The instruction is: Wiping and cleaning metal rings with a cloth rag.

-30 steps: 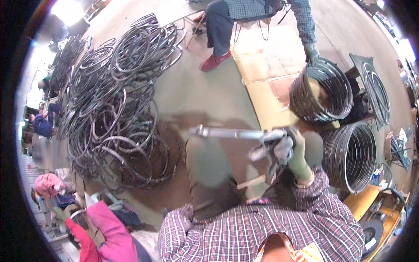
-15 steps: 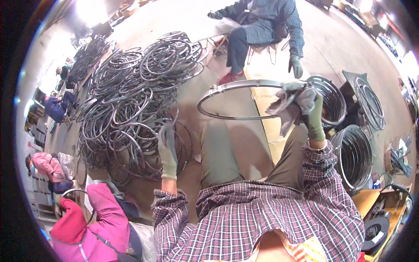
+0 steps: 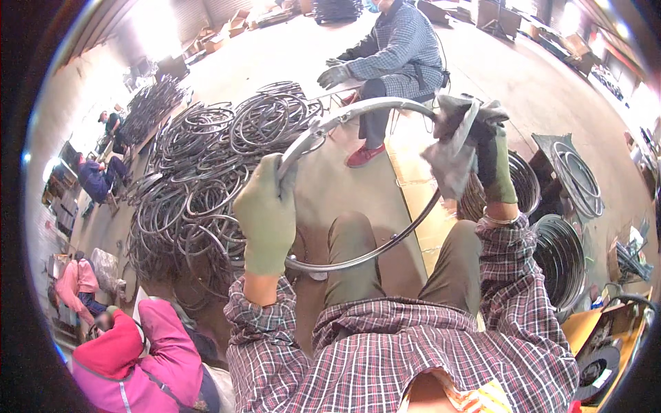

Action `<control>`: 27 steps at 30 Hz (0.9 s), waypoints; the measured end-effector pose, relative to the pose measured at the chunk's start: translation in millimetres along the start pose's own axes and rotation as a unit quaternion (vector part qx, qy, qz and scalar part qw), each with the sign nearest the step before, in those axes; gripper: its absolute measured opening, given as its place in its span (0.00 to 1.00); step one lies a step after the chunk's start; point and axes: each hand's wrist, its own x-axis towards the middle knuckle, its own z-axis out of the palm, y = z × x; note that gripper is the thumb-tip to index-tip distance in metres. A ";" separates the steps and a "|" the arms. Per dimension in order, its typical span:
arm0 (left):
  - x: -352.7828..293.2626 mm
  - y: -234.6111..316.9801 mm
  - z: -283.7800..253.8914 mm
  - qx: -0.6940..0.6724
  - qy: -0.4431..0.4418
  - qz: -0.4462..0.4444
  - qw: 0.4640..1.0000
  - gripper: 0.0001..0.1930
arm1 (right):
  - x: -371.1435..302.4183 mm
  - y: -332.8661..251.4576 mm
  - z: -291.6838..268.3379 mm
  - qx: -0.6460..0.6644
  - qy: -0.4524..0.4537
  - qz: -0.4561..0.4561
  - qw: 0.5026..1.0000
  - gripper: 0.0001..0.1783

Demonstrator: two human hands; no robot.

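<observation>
A dark metal ring (image 3: pixel 375 104) is held up in front of me, tilted above my knees. My left hand (image 3: pixel 265 213), in a pale green and grey glove, is closed around the ring's left side. On the opposite side my right hand (image 3: pixel 494 162), gloved too, grips a crumpled grey cloth (image 3: pixel 451 155) pressed around the rim. The cloth hides the ring's right part and some of my right fingers; a loose end hangs down.
A big heap of metal rings (image 3: pixel 200 179) lies on the floor to the left. Stacked rings (image 3: pixel 561 258) stand to my right, beside a yellow box (image 3: pixel 582 323). One co-worker (image 3: pixel 406 55) sits ahead; another in pink (image 3: pixel 148 351) is close on my left.
My left hand has risen from beside my knee and taken hold of the ring. The ring has tipped up to face me. The co-worker ahead has turned and brought both hands together.
</observation>
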 end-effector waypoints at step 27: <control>24.5 78.2 66.3 -0.106 -0.142 0.194 0.965 0.08 | 3.2 -25.5 -2.9 -0.057 0.201 0.030 0.977 0.20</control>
